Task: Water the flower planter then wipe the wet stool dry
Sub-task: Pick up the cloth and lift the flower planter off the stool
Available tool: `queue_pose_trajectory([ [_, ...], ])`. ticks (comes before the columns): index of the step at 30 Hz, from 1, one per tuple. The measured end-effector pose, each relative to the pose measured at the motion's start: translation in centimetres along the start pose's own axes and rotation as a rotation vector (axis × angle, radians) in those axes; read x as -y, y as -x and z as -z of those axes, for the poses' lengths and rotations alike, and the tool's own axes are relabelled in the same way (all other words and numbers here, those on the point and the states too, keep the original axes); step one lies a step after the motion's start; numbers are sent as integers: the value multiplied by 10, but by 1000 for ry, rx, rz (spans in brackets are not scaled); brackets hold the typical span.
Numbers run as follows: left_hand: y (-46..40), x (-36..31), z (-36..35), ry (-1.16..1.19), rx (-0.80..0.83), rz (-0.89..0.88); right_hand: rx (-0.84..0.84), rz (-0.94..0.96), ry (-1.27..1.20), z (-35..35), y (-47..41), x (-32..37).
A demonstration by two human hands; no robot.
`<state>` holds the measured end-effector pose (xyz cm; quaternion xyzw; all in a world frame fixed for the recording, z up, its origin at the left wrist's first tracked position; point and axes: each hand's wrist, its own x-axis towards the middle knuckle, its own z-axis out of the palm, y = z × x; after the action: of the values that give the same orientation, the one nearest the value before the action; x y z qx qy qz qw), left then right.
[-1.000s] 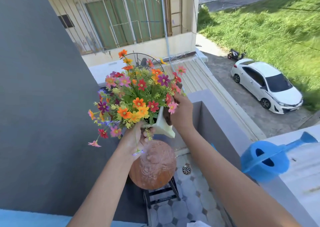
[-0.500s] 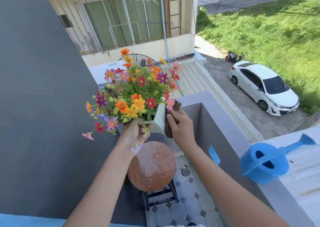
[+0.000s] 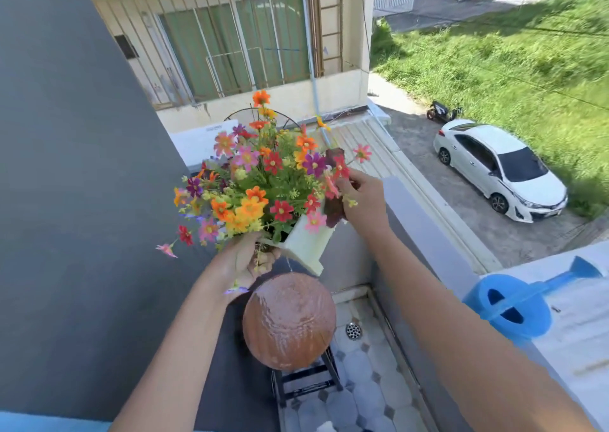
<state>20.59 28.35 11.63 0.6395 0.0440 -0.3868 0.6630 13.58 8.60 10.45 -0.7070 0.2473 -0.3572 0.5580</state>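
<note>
A white planter full of colourful flowers is held up in the air, tilted to the left, above a round brown stool whose top glistens wet. A thin trickle of water falls from the planter's corner onto the stool. My left hand grips the planter's lower left rim among the stems. My right hand holds the planter's upper right side, fingers pinching among the flowers and a dark leaf. A blue watering can rests on the ledge at right.
A dark grey wall fills the left. A grey parapet runs along the right of a narrow tiled floor with a drain. The stool's black frame stands below. Beyond the parapet are a white car and grass.
The planter has been lifted a little and tipped further left. My right hand slid from the planter's side up to its top edge among the flowers. Water now drips onto the stool.
</note>
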Motion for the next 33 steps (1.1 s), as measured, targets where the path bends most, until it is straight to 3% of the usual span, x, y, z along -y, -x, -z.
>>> queue_pose_trajectory([
  [7, 0, -21, 21, -241, 42, -45, 388, -245, -136, 29, -22, 17],
  [11, 8, -27, 28, -470, 21, -66, 471, -309, -81, 36, -19, 26],
  [15, 9, -28, 18, -489, 82, -38, 556, -361, 15, 45, -14, 21],
  [20, 4, -26, 21, -474, 89, -43, 486, -377, 239, 40, -9, 13],
  [24, -13, -29, 23, -317, 87, -48, 439, -411, 108, 32, 3, 2],
  [28, -31, -29, 26, -86, -171, -166, 274, -388, 20, 23, 14, 2],
  [30, -30, -17, 21, -177, -259, -208, 229, -377, -23, 16, 17, 3],
  [33, -18, 8, -3, -353, -200, -206, 63, -332, 44, 4, 17, 0],
])
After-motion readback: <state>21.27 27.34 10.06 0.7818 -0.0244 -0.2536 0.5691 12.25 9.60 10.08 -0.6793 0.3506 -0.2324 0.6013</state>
